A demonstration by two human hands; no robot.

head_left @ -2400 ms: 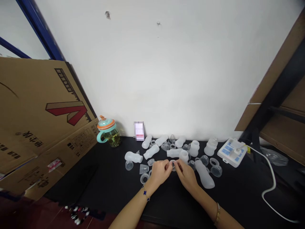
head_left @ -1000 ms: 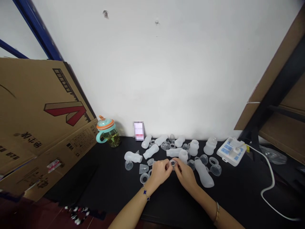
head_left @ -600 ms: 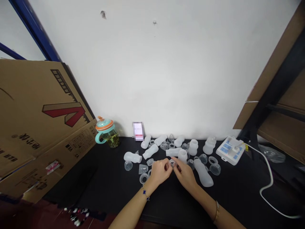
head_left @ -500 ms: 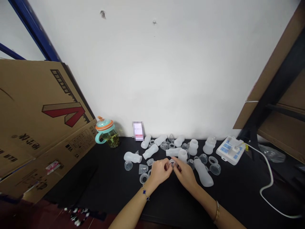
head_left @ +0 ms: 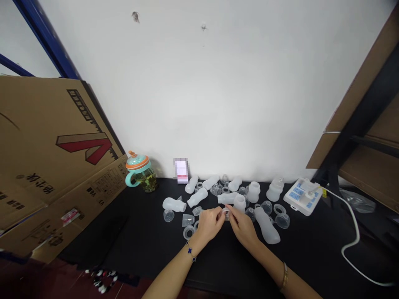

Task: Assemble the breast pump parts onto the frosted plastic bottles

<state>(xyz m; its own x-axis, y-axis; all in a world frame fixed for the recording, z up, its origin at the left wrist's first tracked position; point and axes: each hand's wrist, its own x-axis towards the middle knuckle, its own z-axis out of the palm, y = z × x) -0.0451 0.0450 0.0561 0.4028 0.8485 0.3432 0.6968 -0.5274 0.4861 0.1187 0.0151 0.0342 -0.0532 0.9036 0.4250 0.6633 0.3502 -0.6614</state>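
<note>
My left hand and my right hand meet low over the black table, fingers closed from both sides on a small whitish bottle collar ring. The fingertips cover part of it, and I cannot tell whether a teat sits inside. Just behind stands an open frosted baby bottle. Right of my right hand a long frosted bottle lies on its side. Beside my left hand are a loose collar ring and a clear cap.
More frosted bottles and clear caps lie along the wall. A tea jug and a phone-like screen stand at back left. A white power strip with a cable is right. A cardboard box borders the left.
My fingers have shifted slightly around the ring, which now shows a little differently between them. The view has moved very slightly; the items on the table have stayed in place.
</note>
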